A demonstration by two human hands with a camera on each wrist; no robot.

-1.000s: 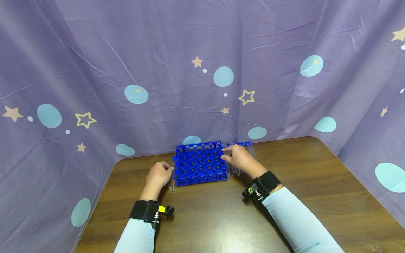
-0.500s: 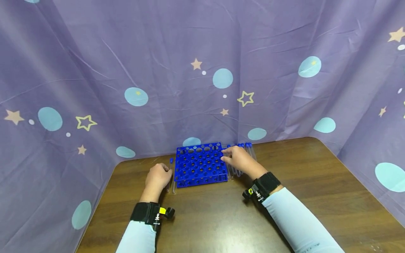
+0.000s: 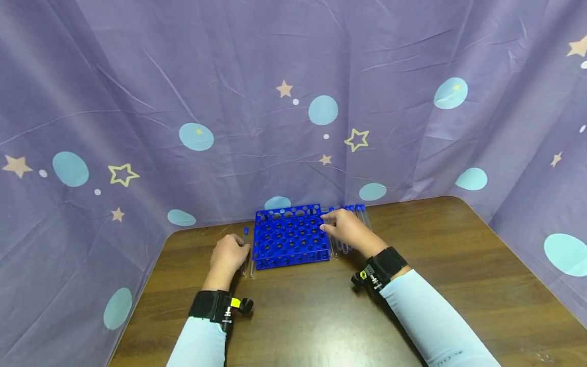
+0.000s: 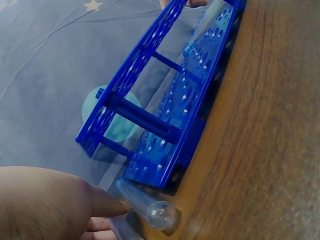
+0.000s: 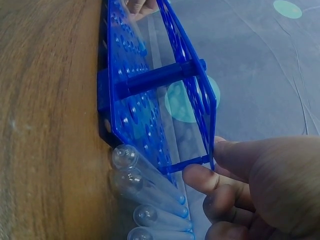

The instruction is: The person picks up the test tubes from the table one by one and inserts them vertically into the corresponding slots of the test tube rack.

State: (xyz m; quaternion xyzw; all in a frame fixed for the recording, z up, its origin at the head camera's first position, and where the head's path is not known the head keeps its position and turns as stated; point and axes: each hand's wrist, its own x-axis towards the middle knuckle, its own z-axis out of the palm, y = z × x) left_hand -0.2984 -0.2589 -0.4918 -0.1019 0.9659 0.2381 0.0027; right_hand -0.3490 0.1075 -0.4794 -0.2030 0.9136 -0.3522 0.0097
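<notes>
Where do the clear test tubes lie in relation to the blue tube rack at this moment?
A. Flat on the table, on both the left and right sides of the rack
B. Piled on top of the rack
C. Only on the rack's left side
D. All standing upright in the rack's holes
A: the test tubes lie flat on the wooden table right of the blue tube rack, more lie to its left by the left hand, and the holes look empty.
</notes>
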